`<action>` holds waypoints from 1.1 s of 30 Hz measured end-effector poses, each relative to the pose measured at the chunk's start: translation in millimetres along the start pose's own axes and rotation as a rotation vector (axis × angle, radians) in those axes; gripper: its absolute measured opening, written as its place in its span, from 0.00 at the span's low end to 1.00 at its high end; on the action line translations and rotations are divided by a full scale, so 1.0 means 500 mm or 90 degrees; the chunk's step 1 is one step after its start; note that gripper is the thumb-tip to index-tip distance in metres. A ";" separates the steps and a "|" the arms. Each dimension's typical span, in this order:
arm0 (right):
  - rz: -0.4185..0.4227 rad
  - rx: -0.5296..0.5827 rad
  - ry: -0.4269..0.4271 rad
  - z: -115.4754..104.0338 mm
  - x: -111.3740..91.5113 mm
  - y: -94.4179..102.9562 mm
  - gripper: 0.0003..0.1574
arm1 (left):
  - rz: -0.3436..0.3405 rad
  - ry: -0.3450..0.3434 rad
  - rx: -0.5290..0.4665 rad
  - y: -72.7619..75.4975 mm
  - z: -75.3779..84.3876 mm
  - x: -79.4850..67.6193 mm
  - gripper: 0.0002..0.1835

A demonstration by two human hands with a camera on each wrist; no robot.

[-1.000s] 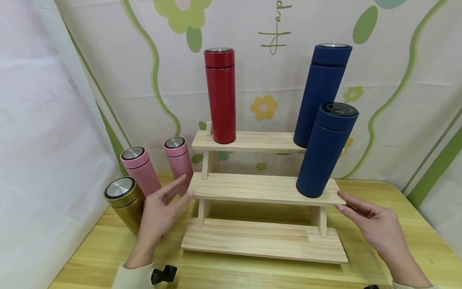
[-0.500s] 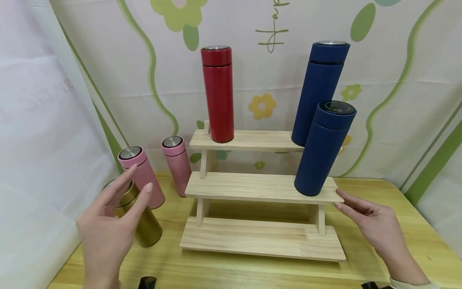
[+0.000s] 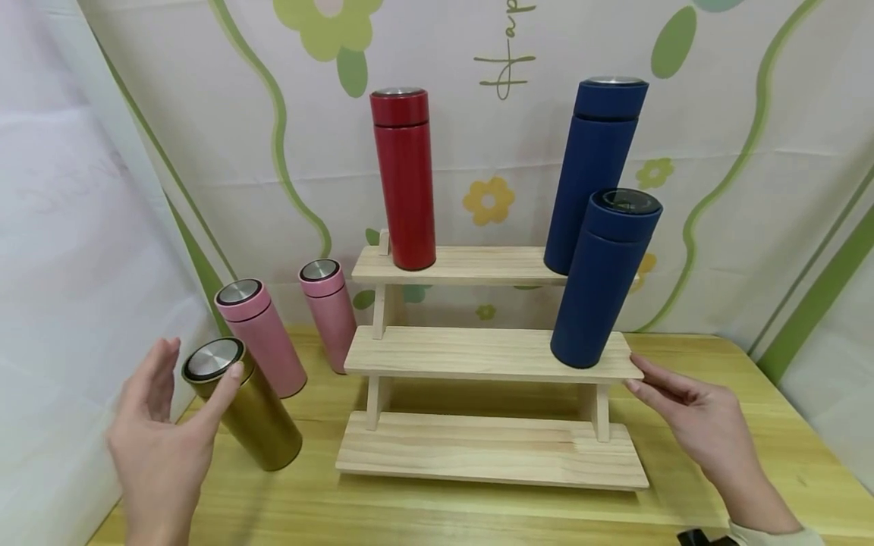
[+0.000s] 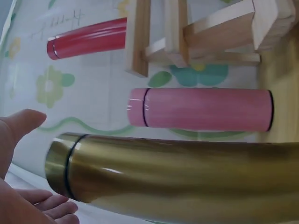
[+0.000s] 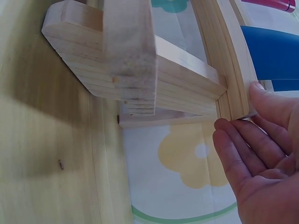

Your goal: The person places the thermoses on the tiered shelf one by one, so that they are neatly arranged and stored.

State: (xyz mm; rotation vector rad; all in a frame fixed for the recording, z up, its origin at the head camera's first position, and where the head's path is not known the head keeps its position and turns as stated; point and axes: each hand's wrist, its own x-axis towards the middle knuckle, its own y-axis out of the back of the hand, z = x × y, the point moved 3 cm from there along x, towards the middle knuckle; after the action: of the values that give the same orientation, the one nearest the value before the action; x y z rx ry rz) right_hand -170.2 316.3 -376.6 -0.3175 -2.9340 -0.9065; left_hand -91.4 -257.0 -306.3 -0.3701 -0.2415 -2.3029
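My left hand (image 3: 160, 440) is spread beside the top of a gold thermos flask (image 3: 256, 417), its thumb in front of the steel-topped lid. The left wrist view has a gap between the fingers (image 4: 53, 207) and that flask. On the other side, my right hand (image 3: 706, 428) holds the right end of the middle shelf of a three-step wooden display stand (image 3: 451, 353), thumb and fingers at the corner. A shorter blue flask (image 3: 601, 296) stands on that shelf. The top shelf bears a red flask (image 3: 406, 189) and a taller blue one (image 3: 597, 159).
Two pink flasks (image 3: 262, 341) stand on the wooden table (image 3: 423, 519) between the gold flask and the display stand, one behind the other. A patterned cloth (image 3: 498, 136) hangs close behind the top shelf. Pale cloth (image 3: 82, 303) borders the table on the left.
My left hand has let go of the middle shelf's left end and moved left to the gold flask. The right hand keeps its place at the shelf; the view has shifted slightly.
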 end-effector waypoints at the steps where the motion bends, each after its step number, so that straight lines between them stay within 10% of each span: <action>1: -0.001 0.001 0.000 0.000 0.000 0.000 0.38 | -0.012 0.017 0.016 -0.001 -0.010 0.004 0.47; 7: -0.001 0.015 -0.006 0.003 0.000 -0.001 0.38 | -0.057 0.065 0.133 -0.022 -0.063 0.013 0.46; 33: -0.005 0.021 -0.017 -0.003 -0.003 0.001 0.40 | -0.162 0.154 0.177 -0.032 -0.185 0.001 0.39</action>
State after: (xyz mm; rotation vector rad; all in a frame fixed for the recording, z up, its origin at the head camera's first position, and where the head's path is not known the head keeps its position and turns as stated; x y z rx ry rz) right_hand -168.9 315.5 -375.4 -0.3179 -2.9732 -0.8610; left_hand -121.0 -272.5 -394.1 0.0865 -0.5035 -2.4893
